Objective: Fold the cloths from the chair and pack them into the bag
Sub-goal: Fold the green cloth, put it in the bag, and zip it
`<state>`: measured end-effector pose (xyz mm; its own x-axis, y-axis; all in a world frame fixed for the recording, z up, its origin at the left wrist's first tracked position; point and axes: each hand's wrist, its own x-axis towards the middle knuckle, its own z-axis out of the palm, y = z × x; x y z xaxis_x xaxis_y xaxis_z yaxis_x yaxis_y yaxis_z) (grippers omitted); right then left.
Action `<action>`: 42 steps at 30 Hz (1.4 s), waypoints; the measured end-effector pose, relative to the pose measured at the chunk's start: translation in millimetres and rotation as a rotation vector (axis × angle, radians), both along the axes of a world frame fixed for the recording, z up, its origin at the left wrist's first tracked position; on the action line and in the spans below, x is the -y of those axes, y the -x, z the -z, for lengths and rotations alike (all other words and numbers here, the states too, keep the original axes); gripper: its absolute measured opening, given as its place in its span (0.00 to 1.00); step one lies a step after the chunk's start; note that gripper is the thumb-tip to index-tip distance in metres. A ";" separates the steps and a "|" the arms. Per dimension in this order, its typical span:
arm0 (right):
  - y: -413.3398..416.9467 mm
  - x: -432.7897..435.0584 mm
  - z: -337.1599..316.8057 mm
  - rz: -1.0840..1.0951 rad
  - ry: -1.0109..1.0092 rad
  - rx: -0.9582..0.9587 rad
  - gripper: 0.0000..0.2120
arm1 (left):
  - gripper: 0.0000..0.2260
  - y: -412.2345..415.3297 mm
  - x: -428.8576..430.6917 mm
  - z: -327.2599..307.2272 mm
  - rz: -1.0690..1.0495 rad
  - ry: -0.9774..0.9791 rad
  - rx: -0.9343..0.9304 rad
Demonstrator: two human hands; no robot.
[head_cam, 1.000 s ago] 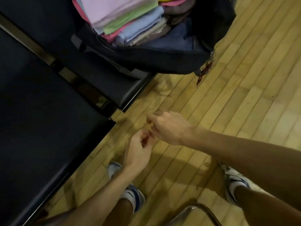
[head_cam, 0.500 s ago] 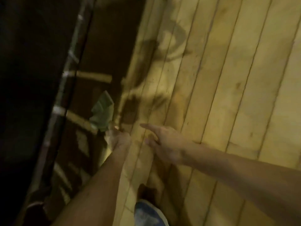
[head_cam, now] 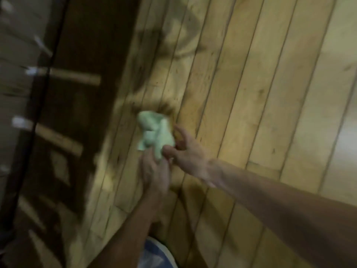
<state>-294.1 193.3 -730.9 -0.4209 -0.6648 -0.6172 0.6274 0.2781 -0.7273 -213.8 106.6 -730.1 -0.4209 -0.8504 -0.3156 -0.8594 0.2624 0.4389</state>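
Green cloth (head_cam: 154, 130) held over the wooden floor (head_cam: 251, 93), bunched in a soft wad between both hands; left hand (head_cam: 154, 171) curls round its lower end, right hand (head_cam: 187, 149) pinches its side, thumb against it; light, limp stuff, I'd say; best taken by two corners and shaken flat.

No legible text, label, brand, number or sign anywhere. Nothing to read on the crumpled green cloth (head_cam: 154, 132), on the wooden floor (head_cam: 251, 93) or on the blue-and-white shoe (head_cam: 154, 256). Too blurred to make out any fine print.
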 end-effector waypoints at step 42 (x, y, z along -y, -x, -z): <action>61.1 -256.9 -758.3 -0.366 0.073 -1.265 0.22 | 0.21 3.1 -163.6 -800.8 0.793 -0.088 -0.828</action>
<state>-355.2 450.2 27.4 -0.4667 -0.8777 0.1090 -0.5952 0.2206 -0.7727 -217.0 270.2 70.7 -0.9341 -0.2425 0.2619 0.0940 0.5408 0.8359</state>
